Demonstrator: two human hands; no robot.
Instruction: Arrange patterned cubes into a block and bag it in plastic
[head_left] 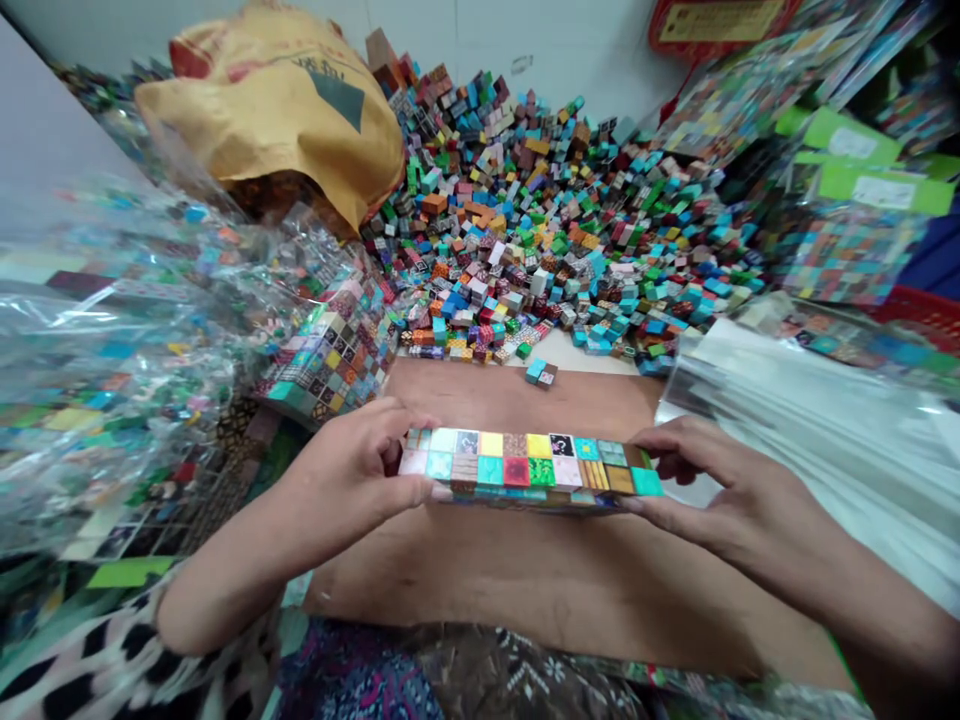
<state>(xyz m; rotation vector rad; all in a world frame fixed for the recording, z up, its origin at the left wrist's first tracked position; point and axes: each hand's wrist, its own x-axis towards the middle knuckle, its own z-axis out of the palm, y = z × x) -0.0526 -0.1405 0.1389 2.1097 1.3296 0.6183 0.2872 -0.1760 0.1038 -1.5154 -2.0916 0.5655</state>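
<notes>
Block of patterned cubes (pixel 525 460) is held over brown board (pixel 525 580), clamped at its left end by left hand (pixel 364 455), at its right end by right hand (pixel 705 475); whether it touches below cannot be told. Loose cubes (pixel 541 373) are seen near far edge, cube pile (pixel 525 230) behind, flanked at left by yellow sack (pixel 277 115).

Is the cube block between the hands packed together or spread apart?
Packed together: the cube block shows two close rows of squares on top, the left hand gripping one end, the right hand the other.
</notes>
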